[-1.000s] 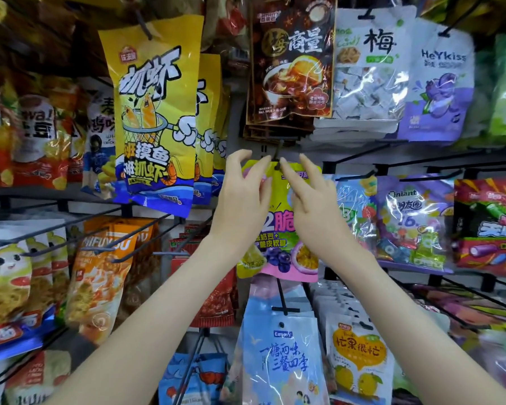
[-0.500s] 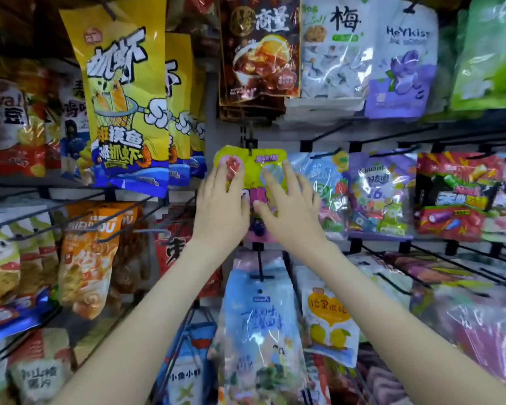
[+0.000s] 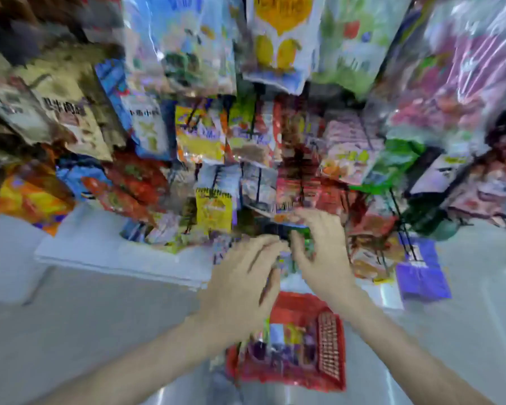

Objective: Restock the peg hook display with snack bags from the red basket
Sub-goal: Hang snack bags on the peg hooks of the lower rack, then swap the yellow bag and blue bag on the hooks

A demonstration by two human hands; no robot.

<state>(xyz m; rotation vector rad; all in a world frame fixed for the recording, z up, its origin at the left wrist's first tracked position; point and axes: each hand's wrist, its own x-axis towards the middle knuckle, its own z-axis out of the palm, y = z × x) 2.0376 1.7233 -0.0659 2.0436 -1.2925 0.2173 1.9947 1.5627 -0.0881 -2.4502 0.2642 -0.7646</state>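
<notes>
Green-and-dark smear sits right between the fingertips of both hands. Heavy motion blur, can't say what it is.

Right hand: fingers bent, thumb tucked under towards the smear. Gripping or just hovering, cannot tell.

Left hand: fingers loosely bent, tips almost meeting the right thumb. Also cannot tell if it holds anything.

Both hands are low in front of the peg hook display, at its bottom rows. Yellow bag hangs just left of the hands, red packs just right. Purple pack is further right, at the foot of the rack.

Red basket stands on the floor, below the hands in view and close to the foot of the display. It holds snack bags — purple and yellow ones show, partly hidden by the left wrist.

White base shelf runs left of the hands under the hanging bags. Upper rows fill the top edge — big clear bags, one a fruit-print bag with yellow fruit. Print on the packs is unreadable.
</notes>
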